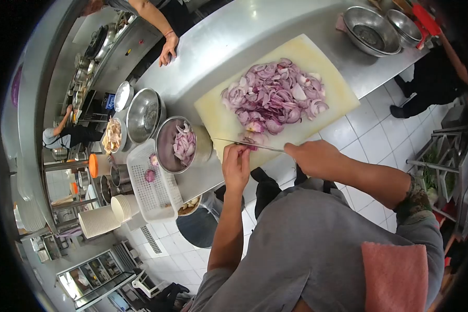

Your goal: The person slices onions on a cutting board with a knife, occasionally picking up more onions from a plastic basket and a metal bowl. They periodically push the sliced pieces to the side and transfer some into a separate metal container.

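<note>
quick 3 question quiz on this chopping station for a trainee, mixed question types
1. True or false: the right hand holds the knife.
2. What lies heaped on the cutting board? A) sliced red onion B) carrots C) bread
3. Fill in: the left hand pins an onion piece at the board's near ____.

Key: 1 true; 2 A, the sliced red onion; 3 edge.
</note>
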Available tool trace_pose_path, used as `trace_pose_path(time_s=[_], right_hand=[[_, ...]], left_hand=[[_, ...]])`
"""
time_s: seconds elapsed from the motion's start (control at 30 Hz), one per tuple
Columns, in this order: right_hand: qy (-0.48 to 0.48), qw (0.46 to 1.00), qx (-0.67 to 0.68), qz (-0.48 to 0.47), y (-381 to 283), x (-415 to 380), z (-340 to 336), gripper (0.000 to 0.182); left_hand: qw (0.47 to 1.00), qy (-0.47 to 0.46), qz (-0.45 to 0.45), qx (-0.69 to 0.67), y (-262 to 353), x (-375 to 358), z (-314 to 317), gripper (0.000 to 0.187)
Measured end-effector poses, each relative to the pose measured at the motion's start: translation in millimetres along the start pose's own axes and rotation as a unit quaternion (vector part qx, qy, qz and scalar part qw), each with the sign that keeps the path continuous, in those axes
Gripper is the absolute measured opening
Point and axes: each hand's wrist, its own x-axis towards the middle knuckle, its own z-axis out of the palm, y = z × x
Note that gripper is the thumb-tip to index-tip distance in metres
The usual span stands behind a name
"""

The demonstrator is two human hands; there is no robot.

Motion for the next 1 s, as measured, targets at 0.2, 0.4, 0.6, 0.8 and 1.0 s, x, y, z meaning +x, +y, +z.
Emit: trace_pose_path(time_s=[0.2,0.4,0.6,0.8,1.0], right_hand=[[0.080,0.996,0.013,-0.047,25,19,42,0.031],[0.010,1.000,0.003,0.004,-3,-9,3,0.029],[0.055,0.998,0.016,-0.015,13,18,45,0.033],[-0.003,1.000,0.015,0.018,-5,2,-1,0.031],[0.050,0.999,0.012,-0.016,7,7,34,0.032]], left_hand=[[1.000,0.011,0.009,0.005,2,0,1,0.009],[1.000,0.018,0.009,0.020,4,-1,-2,0.008],[0.999,0.021,0.009,0.027,2,-4,-1,0.007],[0.999,0.035,0.014,0.018,1,-1,0,0.007],[0.999,0.036,0.015,0.014,0,-1,1,0.007]])
